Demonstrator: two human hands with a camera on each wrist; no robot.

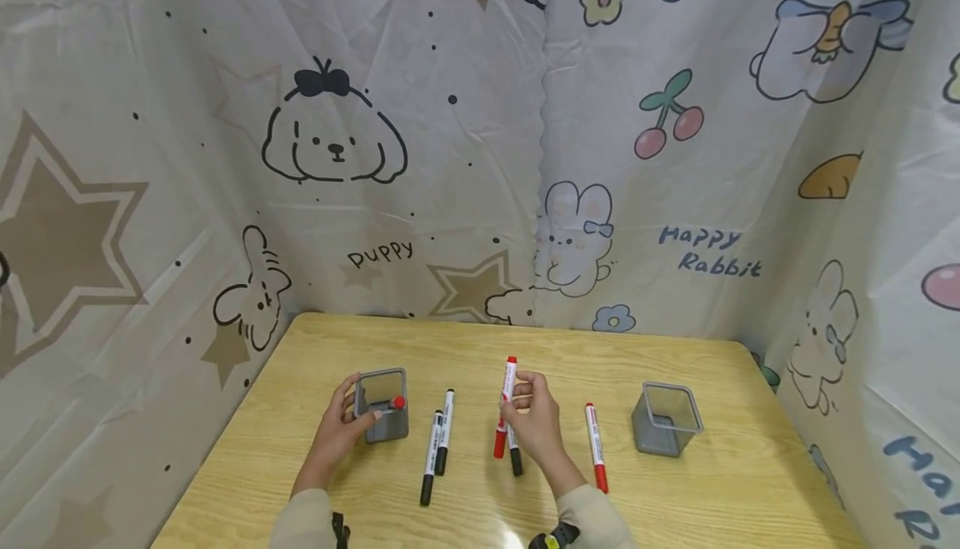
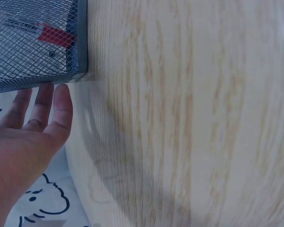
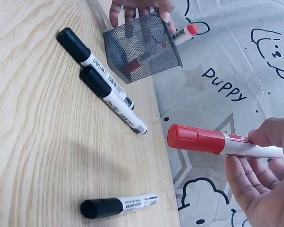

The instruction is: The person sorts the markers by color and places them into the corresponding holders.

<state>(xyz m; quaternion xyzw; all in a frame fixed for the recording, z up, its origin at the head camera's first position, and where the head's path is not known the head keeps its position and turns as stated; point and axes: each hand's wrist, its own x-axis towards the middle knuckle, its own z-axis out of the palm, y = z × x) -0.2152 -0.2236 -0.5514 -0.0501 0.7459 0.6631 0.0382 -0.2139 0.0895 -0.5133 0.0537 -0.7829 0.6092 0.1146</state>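
My left hand (image 1: 337, 431) grips a grey mesh pen holder (image 1: 390, 429) at the left of the table. Its thumb lies at the near side and the fingers are on the left side. Inside this holder leans a red-capped marker (image 3: 183, 35), its white barrel showing through the mesh. My right hand (image 1: 542, 422) pinches another red marker (image 3: 199, 139) by its white barrel, raised above the table with the red cap pointing down toward me. Beneath it a black marker (image 3: 123, 205) lies on the table. Two more black markers (image 1: 431, 459) lie side by side between the hands.
A red marker (image 1: 596, 447) lies to the right of my right hand. Farther right stands a second grey mesh pen holder (image 1: 663, 441). Printed cloth (image 1: 480, 141) hangs behind and beside the wooden table (image 1: 720, 366).
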